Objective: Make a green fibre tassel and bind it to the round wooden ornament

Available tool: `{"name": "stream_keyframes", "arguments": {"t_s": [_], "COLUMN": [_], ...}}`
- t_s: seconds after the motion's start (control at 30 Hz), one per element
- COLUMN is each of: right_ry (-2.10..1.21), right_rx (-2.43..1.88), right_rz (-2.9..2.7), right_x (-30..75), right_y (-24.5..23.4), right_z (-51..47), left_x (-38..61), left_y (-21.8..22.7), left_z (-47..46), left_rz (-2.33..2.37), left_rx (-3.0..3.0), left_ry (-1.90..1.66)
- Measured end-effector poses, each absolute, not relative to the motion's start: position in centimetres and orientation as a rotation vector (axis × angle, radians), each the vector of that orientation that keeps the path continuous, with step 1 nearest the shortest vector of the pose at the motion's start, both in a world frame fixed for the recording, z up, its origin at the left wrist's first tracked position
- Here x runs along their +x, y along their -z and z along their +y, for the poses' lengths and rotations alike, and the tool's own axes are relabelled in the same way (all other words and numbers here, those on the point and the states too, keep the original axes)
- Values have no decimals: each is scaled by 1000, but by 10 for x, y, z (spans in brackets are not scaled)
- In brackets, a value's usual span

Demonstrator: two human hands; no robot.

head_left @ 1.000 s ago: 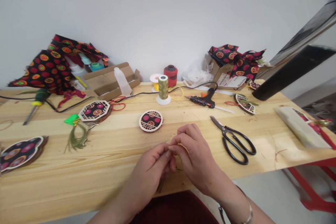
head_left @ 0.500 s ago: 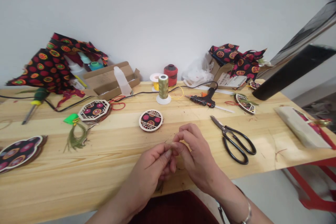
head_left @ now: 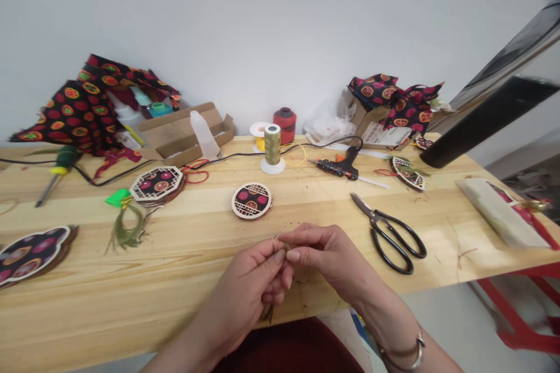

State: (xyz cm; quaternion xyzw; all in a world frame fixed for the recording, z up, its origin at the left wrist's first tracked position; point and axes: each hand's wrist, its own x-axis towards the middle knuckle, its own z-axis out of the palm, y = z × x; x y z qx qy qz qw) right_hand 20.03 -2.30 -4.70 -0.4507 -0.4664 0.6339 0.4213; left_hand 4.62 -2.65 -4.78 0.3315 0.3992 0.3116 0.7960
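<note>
My left hand (head_left: pixel 251 280) is closed, thumb against index finger, on an olive-green thread tassel (head_left: pixel 267 311), whose strands hang out below the fingers near the table's front edge. The fingertips of my right hand (head_left: pixel 321 250) pinch the same bundle at its top, touching the left thumb; most of it is hidden by the fingers. Just beyond the hands lies a round ornament (head_left: pixel 251 200) with a pale lattice frame over patterned fabric. To the right rest black-handled scissors (head_left: pixel 389 233). A spool of olive thread (head_left: pixel 272 145) stands further back.
A black glue gun (head_left: pixel 341 164) lies behind the scissors with its cord trailing left. At left are an octagonal ornament (head_left: pixel 157 184), a looped green tassel (head_left: pixel 126 227), a cloud-shaped piece (head_left: pixel 35 256) and a screwdriver (head_left: pixel 55 178). A cardboard box (head_left: pixel 184 134) and red thread spool (head_left: pixel 284 125) stand at the back.
My right hand has turned and lowered; its raised fingers have come down over the tassel against the left fingertips. My left hand has hardly moved.
</note>
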Motion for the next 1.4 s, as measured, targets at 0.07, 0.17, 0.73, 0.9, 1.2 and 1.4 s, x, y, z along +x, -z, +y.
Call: {"name": "stream_keyframes", "arguments": {"t_s": [0.07, 0.17, 0.73, 0.9, 1.2, 1.4], "right_ry": [-1582, -1556, -1621, -1664, -1577, -1601], "right_rx": [-1126, -1140, -1069, -1122, -1171, -1214], "right_rz": [-1129, -1108, -976, -953, -959, -947], "right_x": [199, 198, 184, 185, 187, 204], "right_y": [49, 51, 47, 48, 49, 56], "right_z": [-23, -22, -24, -23, -23, -23], "left_x": [45, 44, 45, 45, 46, 46], "left_y": [48, 49, 52, 48, 49, 50], "left_z": [-27, -28, -31, -33, -31, -30], "left_rz": [867, 885, 916, 884, 904, 900], "left_rx": [725, 766, 852, 782, 771, 720], "left_ry": [-671, -668, -637, -670, -710, -713]}}
